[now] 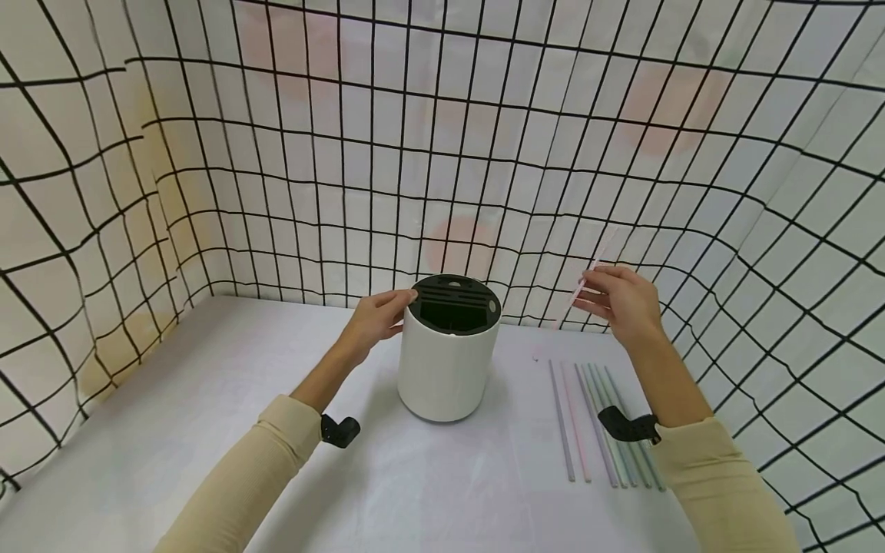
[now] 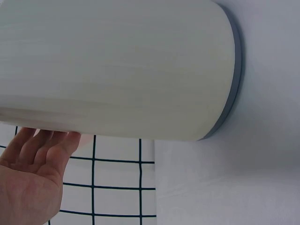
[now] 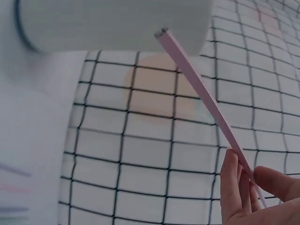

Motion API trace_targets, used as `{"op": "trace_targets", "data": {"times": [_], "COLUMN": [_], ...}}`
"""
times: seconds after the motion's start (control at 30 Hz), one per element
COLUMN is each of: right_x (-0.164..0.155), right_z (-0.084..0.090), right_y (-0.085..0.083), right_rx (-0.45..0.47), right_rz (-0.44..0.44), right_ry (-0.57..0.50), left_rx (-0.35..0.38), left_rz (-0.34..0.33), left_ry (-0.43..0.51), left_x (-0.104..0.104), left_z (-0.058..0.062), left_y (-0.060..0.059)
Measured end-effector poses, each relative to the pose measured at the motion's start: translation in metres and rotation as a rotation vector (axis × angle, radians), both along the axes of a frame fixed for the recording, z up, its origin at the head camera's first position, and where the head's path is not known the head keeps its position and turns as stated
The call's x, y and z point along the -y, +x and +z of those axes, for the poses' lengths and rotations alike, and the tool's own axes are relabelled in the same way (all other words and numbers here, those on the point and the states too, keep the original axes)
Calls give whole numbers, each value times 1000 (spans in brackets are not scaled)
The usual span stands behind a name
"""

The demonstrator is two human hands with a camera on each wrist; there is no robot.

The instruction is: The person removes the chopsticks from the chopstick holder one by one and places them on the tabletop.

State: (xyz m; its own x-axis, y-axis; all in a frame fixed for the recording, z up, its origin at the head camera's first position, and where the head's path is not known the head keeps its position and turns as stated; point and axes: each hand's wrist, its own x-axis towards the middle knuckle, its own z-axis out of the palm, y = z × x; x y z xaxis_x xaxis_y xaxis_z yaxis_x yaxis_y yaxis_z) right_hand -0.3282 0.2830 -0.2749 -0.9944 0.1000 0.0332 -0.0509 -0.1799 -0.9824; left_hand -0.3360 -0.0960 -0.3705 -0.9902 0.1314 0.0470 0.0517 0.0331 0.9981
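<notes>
A white cylindrical container (image 1: 448,369) with a black slotted lid (image 1: 453,303) stands upright on the white tabletop (image 1: 207,430). The left hand (image 1: 376,316) rests against the container's upper left side by the lid rim, fingers laid on the wall and only lightly bent. The right hand (image 1: 622,303), raised to the right of the container, pinches a pale pink straw (image 3: 201,96) between thumb and fingertips. Further straws (image 1: 601,422) lie side by side on the tabletop below that hand. A black-gridded backdrop (image 1: 442,153) encloses the scene.

Upright white canister (image 1: 448,369); raised, tilted pink stick (image 1: 579,292).
</notes>
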Motion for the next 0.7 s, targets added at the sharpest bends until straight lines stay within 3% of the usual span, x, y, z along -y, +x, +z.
{"op": "trace_targets", "data": {"times": [0.33,0.7], "right_x": [-28,-34], "right_z": [-42,-83], "right_y": [-2,-4], "right_rx": [99,175], "right_rz": [50,73], "right_ry": [173,338], "left_rx": [8,-2], "left_rz": [0,0], "left_ry": [-1,-5], "left_x": [0,0], "left_z": [-3,-1], "left_y": [-2,-1]}}
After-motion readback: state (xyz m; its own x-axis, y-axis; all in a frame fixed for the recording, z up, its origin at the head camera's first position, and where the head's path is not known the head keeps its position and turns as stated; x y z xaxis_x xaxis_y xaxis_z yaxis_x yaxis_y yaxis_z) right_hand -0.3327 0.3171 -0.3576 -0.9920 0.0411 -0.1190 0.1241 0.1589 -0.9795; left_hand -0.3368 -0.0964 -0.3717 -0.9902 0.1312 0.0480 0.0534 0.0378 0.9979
